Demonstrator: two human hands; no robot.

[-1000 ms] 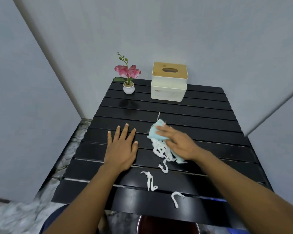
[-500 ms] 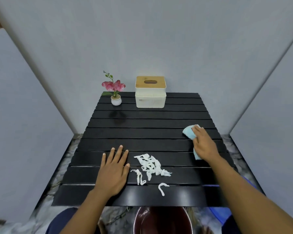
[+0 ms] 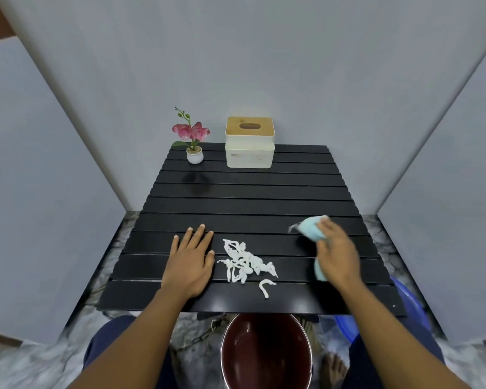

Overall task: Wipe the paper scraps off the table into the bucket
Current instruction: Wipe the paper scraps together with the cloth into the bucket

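White paper scraps [image 3: 243, 261] lie in a loose heap on the black slatted table [image 3: 247, 197], near its front edge, with one curl [image 3: 265, 286] apart on the nearest slat. My left hand [image 3: 190, 261] rests flat on the table just left of the heap, fingers spread. My right hand [image 3: 335, 252] presses a light blue cloth [image 3: 310, 228] on the table to the right of the scraps, a gap between cloth and heap. A dark red bucket [image 3: 265, 357] stands on the floor below the front edge, between my knees.
A potted pink flower [image 3: 193, 141] and a white tissue box with a wooden lid [image 3: 249, 143] stand at the table's back. A blue basin [image 3: 404, 307] shows under the right front corner. Grey walls close in on three sides.
My right hand left the scraps and carried the cloth to the table's right side, then shifted slightly left. The scraps now lie heaped nearer the front. The camera pulled back.
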